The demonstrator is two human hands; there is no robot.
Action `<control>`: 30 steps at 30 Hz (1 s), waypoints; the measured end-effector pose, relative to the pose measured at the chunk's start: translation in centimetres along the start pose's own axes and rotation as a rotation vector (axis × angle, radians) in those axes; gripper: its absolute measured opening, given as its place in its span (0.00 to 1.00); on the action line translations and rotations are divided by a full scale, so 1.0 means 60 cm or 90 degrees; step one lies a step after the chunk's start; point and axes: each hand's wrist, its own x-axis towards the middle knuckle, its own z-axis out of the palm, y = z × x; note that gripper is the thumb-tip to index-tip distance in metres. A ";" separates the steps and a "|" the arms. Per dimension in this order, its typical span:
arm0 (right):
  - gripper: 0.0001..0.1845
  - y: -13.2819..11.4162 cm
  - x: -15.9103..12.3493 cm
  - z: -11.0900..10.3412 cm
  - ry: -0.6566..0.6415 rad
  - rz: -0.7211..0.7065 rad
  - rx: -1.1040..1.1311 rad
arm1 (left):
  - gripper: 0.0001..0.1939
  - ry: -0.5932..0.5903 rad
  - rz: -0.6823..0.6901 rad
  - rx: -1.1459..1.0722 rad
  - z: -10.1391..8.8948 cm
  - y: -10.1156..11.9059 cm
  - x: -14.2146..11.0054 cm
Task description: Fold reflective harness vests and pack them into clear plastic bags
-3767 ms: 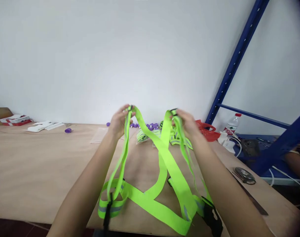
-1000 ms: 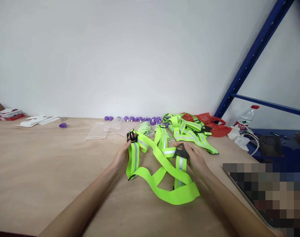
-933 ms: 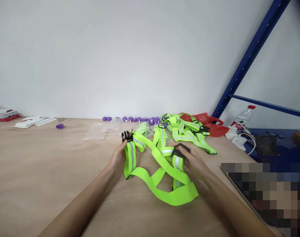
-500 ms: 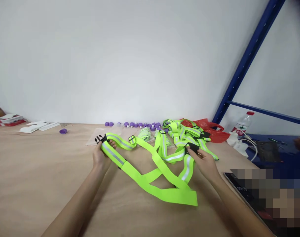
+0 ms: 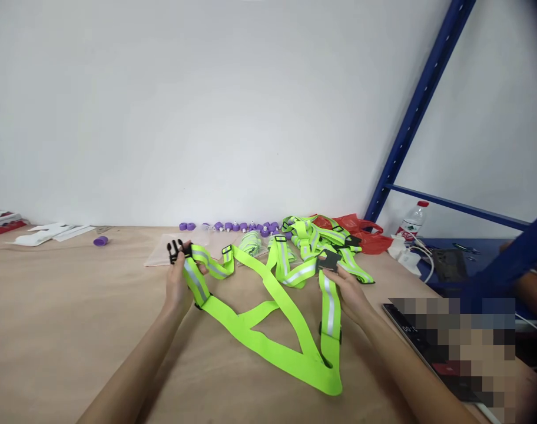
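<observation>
A neon-green reflective strap vest (image 5: 268, 312) with grey stripes lies spread on the wooden table (image 5: 65, 330). My left hand (image 5: 180, 285) grips its left strap end just below the pronged black buckle (image 5: 175, 250). My right hand (image 5: 345, 285) holds the right strap end at the other black buckle piece (image 5: 329, 260). The two ends are pulled apart, and the crossing straps rest flat between my forearms.
A pile of more green vests (image 5: 315, 238) and a red bag (image 5: 361, 232) lie behind. Purple caps (image 5: 233, 226) line the wall; clear bags (image 5: 162, 253) sit near my left hand. A water bottle (image 5: 410, 224), cables and a blue rack (image 5: 416, 112) stand right.
The vest was held up in the air, then laid on the table. In the last second my hands drew the two buckle ends apart, spreading the straps flat.
</observation>
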 end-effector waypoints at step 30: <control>0.29 0.023 -0.060 0.053 -0.262 -0.263 -0.291 | 0.35 -0.620 0.078 0.648 0.033 -0.042 -0.128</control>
